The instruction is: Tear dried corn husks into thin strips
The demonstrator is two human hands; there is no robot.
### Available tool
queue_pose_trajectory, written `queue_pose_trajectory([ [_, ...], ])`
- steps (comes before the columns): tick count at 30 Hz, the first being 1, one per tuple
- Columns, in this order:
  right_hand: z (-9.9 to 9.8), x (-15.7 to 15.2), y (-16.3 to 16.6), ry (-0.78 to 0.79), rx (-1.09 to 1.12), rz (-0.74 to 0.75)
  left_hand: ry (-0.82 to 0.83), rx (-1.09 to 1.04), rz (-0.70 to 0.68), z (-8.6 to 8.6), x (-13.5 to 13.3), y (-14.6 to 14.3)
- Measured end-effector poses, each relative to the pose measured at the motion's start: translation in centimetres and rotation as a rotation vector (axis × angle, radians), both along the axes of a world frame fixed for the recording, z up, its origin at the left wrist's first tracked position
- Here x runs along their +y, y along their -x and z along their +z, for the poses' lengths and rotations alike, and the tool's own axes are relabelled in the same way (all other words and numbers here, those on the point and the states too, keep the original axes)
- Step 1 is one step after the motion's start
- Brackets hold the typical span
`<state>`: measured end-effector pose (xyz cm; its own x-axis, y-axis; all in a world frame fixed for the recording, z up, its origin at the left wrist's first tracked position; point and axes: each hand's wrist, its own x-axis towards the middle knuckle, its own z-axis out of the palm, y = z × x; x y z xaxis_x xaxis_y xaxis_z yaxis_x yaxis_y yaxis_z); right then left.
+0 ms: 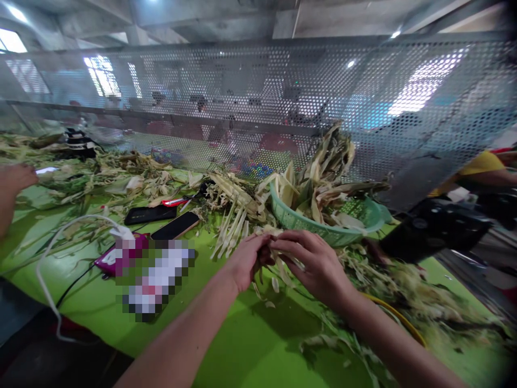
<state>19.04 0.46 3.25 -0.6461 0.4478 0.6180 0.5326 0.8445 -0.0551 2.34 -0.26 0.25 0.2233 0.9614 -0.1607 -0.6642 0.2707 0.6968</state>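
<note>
A workshop, judging by the concrete ceiling (226, 21), perforated metal screen (250, 81) and green worktable (254, 345) strewn with husks (238, 194).

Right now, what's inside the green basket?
The green basket holds dry, pale husks, heaped high. Some inner wall shows; whatever lies beneath the husks is covered and can't be seen.

Two bare hands meet over a green table (242, 345), pinching pale husk strips (283, 272).
The left hand (251, 257) and right hand (313, 254) join at the fingertips; from there, a pale-green basket (301, 220) heaped with dry husks (323, 186) stands at one o'clock, a perforated metal screen (226, 91) spans twelve, a dark phone (175, 226) and black case (149, 215) lie between nine and ten, a purple object (109, 261) with a white cable (42, 269) at nine, a black object (436, 229) at three, and a yellow rim (407, 325) at four.
</note>
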Motion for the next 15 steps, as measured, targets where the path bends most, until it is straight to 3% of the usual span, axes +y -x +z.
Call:
queue_pose_trajectory([
  [4,-0.6,0.5,-0.5,-0.169,-0.177,-0.034,0.058,-0.045,0.002,0.6,0.0,0.3],
  [7,-0.8,0.4,-0.7,-0.217,-0.189,-0.028,0.093,-0.050,0.011,0.7,0.1,0.3],
  [11,-0.1,0.0,-0.8,-0.183,-0.102,0.017,0.059,0.020,0.063,0.2,0.3,0.2],
  [15,0.7,-0.5,-0.6,-0.075,-0.055,0.072,-0.089,0.203,0.127,-0.4,0.4,0.1],
])
